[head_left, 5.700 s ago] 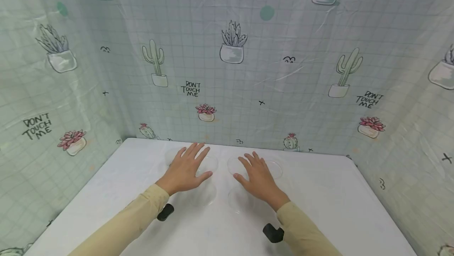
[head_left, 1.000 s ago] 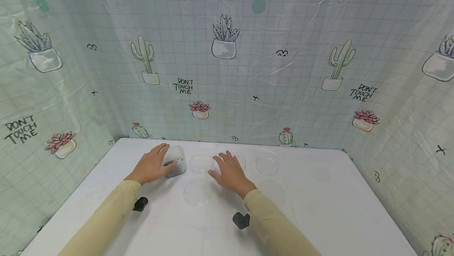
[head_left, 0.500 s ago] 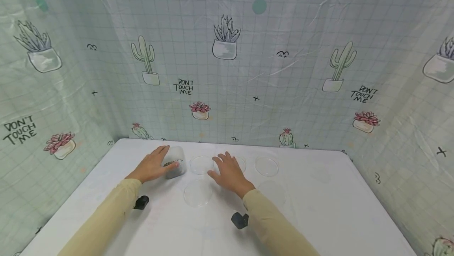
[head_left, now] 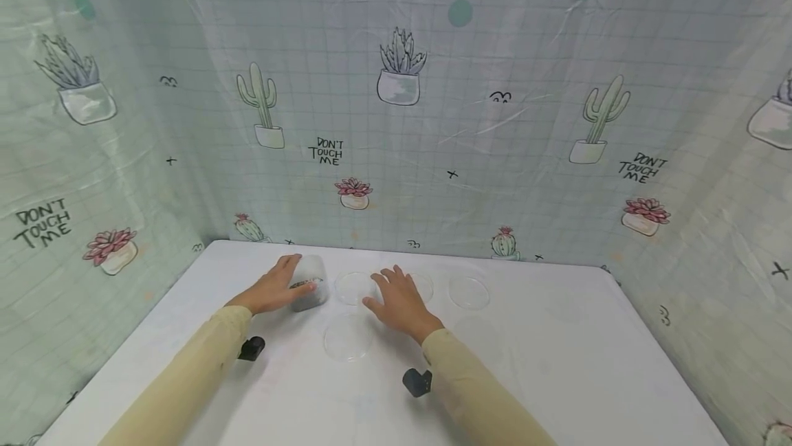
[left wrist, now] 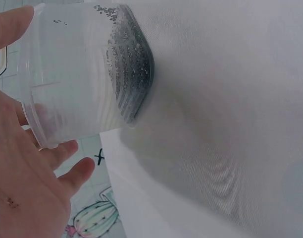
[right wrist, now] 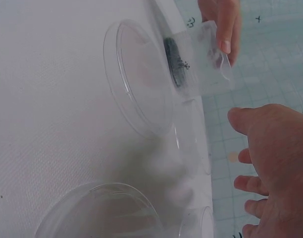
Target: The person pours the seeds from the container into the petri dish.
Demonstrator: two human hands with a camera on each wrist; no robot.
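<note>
My left hand [head_left: 269, 289] grips a clear plastic tub [head_left: 311, 269] near the rim, thumb on the near side and fingers round the back. Fine dark granules [left wrist: 129, 64] lie at the bottom of the tub, with a few specks stuck to its wall. Over the clear round dishes, my right hand [head_left: 401, 303] hovers with fingers spread and relaxed, holding nothing. A petri dish [head_left: 348, 338] lies to its near left, another dish [head_left: 355, 288] stands between the two hands, and a third dish [head_left: 422, 288] is partly hidden behind the right hand.
More clear dishes sit to the right, one dish [head_left: 468, 293] at the back and a faint one [head_left: 478, 336] nearer. They are all on a white table [head_left: 569, 357]. A patterned curtain [head_left: 495, 178] encloses its back and sides.
Since the earliest frame, my left hand has moved left and taken hold of the tub; my right hand has shifted slightly left. Over the last second both hands have stayed nearly still.
</note>
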